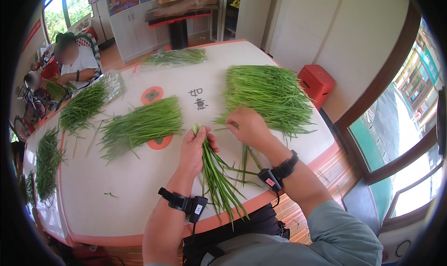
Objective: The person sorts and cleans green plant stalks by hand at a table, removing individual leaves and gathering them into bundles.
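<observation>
My left hand (196, 145) grips a bunch of long green leafy stalks, which look like garlic chives (217, 177). Their pale ends rise above my thumb, and the leaves fan down over the table's front edge. To its right, my right hand (247, 126) has its fingers curled beside a large, neatly laid pile of chives (267, 94). A few leaves (247, 159) trail out below that palm, apparently held in it; the fingertips partly hide the stems. Left of my left hand lies a smaller pile of chives (146, 117).
More chives (83, 107) lie at the table's left, with a looser heap (48, 166) beyond a table seam. A plastic bag of chives (178, 56) rests at the far edge. Past the white table (115, 210) stand a red stool (316, 84) and a seated person (78, 63) handling greens.
</observation>
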{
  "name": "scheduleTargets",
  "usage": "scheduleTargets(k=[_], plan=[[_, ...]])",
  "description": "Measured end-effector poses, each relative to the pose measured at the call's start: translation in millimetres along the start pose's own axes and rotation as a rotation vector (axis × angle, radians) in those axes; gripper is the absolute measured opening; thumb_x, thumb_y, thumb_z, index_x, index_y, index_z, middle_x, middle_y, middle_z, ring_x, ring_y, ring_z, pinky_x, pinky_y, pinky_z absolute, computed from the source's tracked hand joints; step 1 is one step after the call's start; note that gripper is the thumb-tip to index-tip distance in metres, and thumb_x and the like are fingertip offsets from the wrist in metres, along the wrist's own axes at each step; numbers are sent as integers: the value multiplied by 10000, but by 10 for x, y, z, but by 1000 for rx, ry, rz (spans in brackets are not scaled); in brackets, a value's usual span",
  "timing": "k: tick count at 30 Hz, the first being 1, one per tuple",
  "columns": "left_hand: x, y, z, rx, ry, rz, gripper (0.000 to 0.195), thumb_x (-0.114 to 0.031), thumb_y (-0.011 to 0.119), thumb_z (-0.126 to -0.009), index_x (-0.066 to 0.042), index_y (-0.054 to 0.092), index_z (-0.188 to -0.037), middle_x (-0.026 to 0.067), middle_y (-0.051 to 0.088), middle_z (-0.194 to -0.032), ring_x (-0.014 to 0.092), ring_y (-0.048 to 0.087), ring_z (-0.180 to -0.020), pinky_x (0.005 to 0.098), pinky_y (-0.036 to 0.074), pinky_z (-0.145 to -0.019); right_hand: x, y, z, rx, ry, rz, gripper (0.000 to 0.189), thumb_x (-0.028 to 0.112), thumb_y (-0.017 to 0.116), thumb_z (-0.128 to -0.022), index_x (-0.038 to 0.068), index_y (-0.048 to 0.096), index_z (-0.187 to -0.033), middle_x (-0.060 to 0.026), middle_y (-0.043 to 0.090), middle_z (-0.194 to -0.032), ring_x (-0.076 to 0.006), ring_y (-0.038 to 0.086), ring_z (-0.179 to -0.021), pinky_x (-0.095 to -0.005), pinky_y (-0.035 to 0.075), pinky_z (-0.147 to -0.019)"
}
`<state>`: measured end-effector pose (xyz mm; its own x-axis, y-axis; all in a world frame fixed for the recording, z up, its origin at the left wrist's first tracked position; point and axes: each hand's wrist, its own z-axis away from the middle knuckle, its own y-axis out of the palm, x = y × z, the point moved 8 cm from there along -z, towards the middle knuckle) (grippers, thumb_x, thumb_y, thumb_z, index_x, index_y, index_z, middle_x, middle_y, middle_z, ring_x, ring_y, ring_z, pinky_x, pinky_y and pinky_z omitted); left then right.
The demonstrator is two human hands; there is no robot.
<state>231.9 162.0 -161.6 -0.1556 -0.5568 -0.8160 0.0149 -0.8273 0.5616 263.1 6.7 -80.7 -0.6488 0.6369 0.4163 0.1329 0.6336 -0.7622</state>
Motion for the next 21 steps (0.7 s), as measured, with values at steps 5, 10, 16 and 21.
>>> scheduleTargets(k=[5, 10, 16, 21], plan=[[3, 25, 6, 8, -9, -27, 211, -234, 511, -1007, -35, 546, -1064, 92, 605, -824, 186, 597, -668, 368, 550, -631, -188, 109, 61, -49, 10, 252, 65, 104, 613, -763, 81, 672, -778, -87, 629, -869, -279, 591, -910, -411, 443, -820], [7, 10, 5, -24, -28, 9, 228, -237, 559, -989, -20, 562, -1058, 65, 578, -760, 141, 536, -569, 310, 489, -519, -206, 137, 44, -58, 32, 376, 87, 93, 595, -749, 100, 676, -781, -84, 629, -852, -279, 592, -888, -403, 435, -812], [-19, 37, 28, 23, -48, -10, 234, -211, 600, -966, 4, 576, -1055, 27, 530, -713, 88, 467, -514, 253, 406, -464, -179, 113, 42, -66, 46, 332, 84, 88, 595, -740, 99, 670, -776, -88, 629, -838, -288, 593, -878, -410, 431, -803], [-35, 36, 41, 38, -46, -27, 224, -207, 595, -967, 7, 586, -1031, 26, 528, -706, 85, 469, -513, 250, 405, -462, -103, 62, 35, -52, 45, 408, 82, 94, 593, -728, 93, 671, -756, -85, 625, -831, -270, 589, -878, -402, 420, -787]])
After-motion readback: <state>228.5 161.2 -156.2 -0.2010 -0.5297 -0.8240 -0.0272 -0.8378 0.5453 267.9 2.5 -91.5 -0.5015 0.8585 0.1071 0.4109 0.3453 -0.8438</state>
